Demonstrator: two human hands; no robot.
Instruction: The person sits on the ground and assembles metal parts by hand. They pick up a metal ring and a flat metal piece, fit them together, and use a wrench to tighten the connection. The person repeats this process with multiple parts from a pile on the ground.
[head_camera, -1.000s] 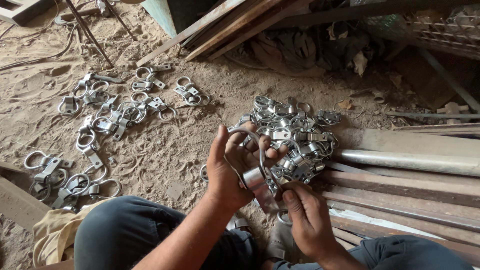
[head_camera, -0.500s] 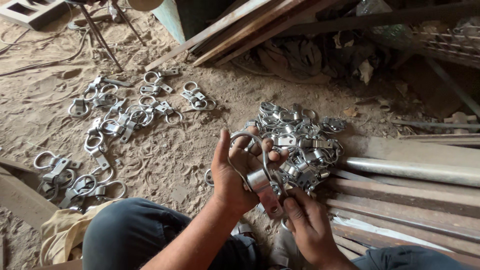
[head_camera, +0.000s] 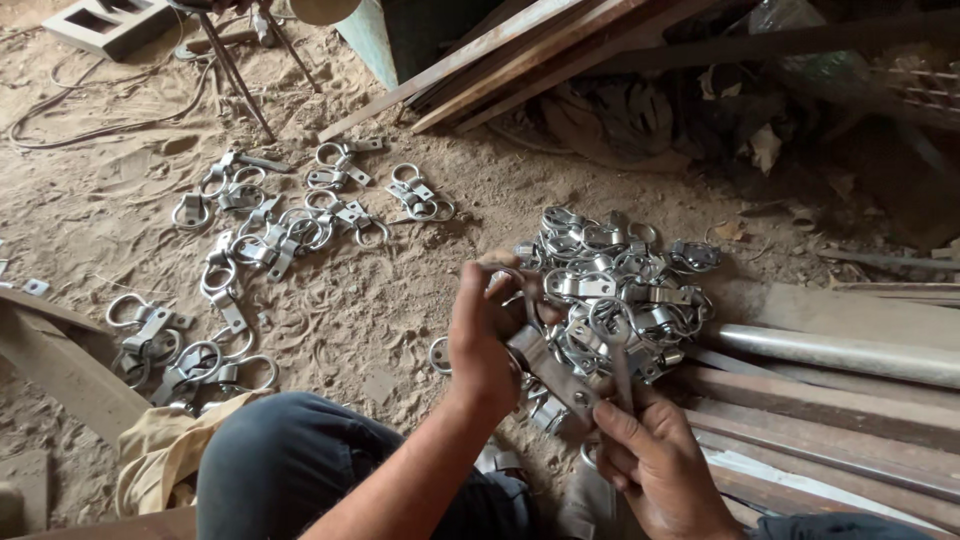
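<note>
While loose ring clamps (head_camera: 270, 225) lie scattered on the sandy floor (head_camera: 380, 320) at left, we pinch a metal strap clamp (head_camera: 548, 365) between left hand (head_camera: 482, 345) and right hand (head_camera: 650, 460), fingers closed, touching the clamp pile (head_camera: 620, 285).

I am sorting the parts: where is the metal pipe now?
In the head view, the metal pipe lies at the right on wooden planks, beside the pile of ring clamps.

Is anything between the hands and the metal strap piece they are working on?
Nothing visible. The left hand grips the upper end of the strap and the right hand pinches its lower end, so both touch it directly. The pile of ring clamps lies just behind it on the sandy ground.
</note>
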